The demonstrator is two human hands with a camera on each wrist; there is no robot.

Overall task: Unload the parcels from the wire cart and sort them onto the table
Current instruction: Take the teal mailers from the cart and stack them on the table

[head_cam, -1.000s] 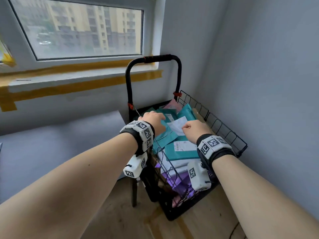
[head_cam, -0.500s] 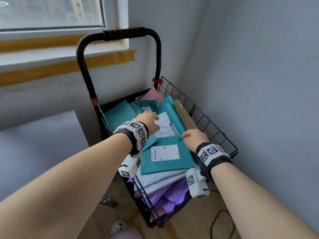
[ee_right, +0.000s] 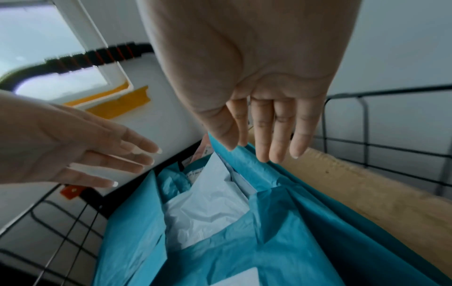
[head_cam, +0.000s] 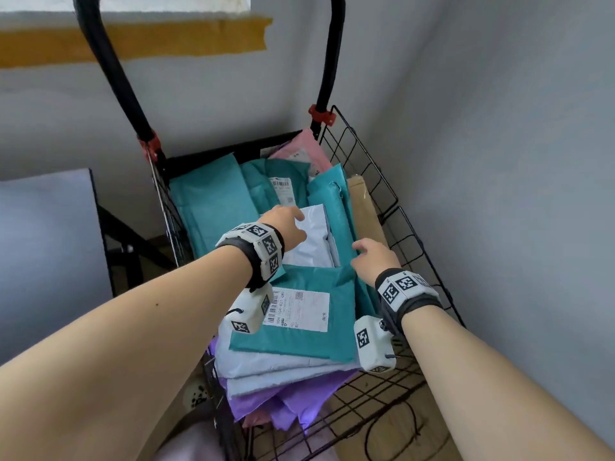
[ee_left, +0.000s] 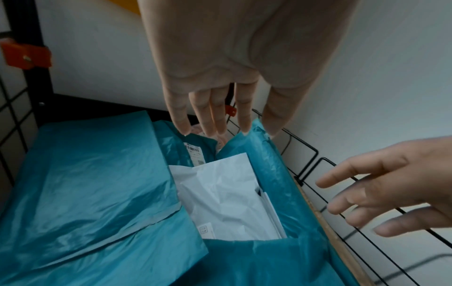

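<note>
Hands — left hand (head_cam: 289, 224), right hand (head_cam: 375, 257) — outstretched over white parcel (head_cam: 311, 241).

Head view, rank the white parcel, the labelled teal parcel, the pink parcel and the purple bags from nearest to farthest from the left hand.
From the left hand:
1. white parcel, right under it.
2. labelled teal parcel, toward the person.
3. pink parcel, at the cart's back.
4. purple bags, lowest, at the near end.

one wire cart (head_cam: 404, 224), two hands, one pink parcel (head_cam: 307, 151), one cardboard box (head_cam: 361, 201)
</note>
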